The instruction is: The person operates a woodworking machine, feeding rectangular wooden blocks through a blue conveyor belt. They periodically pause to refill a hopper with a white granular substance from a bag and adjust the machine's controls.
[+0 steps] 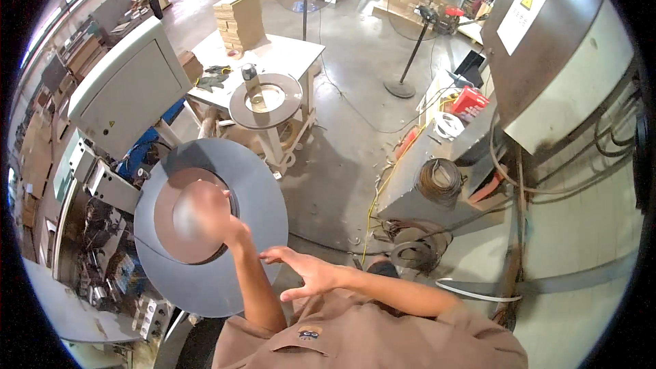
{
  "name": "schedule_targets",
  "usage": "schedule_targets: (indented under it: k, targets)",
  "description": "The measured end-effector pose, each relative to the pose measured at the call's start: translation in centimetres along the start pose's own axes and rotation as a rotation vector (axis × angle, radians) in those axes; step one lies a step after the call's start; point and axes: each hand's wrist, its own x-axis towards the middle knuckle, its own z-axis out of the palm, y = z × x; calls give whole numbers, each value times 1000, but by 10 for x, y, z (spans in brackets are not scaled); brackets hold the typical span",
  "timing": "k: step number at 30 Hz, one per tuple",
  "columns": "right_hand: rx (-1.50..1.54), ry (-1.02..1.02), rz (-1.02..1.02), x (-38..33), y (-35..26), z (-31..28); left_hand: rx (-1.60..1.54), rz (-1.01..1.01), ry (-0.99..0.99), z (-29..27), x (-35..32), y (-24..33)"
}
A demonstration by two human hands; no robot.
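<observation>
My left hand (215, 222) reaches over the middle of a brown roll (166, 212), which lies on a large grey round disc (195, 294). A blur covers that hand's fingers and the roll's centre, so what the fingers do there is hidden. Close to the disc's right edge, my right hand (311, 275) is held in front of my body, fingers apart and nothing in it.
Left of the disc stands a machine with a pale cabinet (130, 85). Beyond is a white table (294, 55) with stacked boards (239, 20), dark gloves (213, 80) and another roll (292, 99). A wire coil (439, 181) and a pedestal fan (413, 55) are to the right.
</observation>
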Motion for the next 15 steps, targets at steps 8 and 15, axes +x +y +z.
schedule_targets:
  k: [8,15]
  targets:
    - [226,-443,40,20,53,-34,104,238,367,-24,65,-11]
    - [405,-448,-130,77,108,-153,353,394,536,46,73,-69]
